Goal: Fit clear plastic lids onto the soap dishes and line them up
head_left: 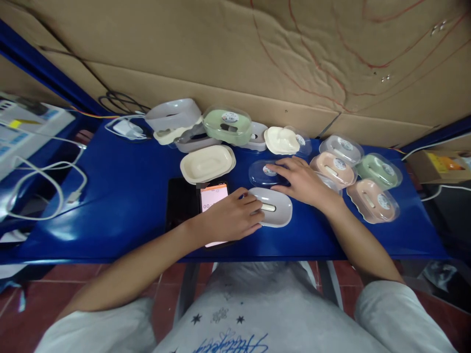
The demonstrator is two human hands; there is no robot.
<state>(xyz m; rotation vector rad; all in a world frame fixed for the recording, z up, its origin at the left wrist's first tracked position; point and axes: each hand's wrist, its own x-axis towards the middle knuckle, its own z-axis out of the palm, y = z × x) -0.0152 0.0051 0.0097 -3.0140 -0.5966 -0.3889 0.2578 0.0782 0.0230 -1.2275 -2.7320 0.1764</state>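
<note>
A pale grey soap dish [281, 215] lies on the blue table in front of me, with a small cream strip [268, 208] in its middle. My left hand [237, 214] has its fingers curled over the dish's left end. Just beyond it lies a clear plastic lid [257, 174] with a round sticker. My right hand [301, 181] reaches in from the right, its index finger and thumb at the lid's right part. Left of the lid rests a cream dish [206, 164]. Under my left wrist is a lit phone [214, 196], partly covered.
Lidded dishes in pink [333, 169], green [379, 170] and grey stand at the right. Along the back are a grey tray [172, 115], a green lidded box [227, 126] and a cream piece [281, 140]. A white charger [128, 129] and cables lie at the left.
</note>
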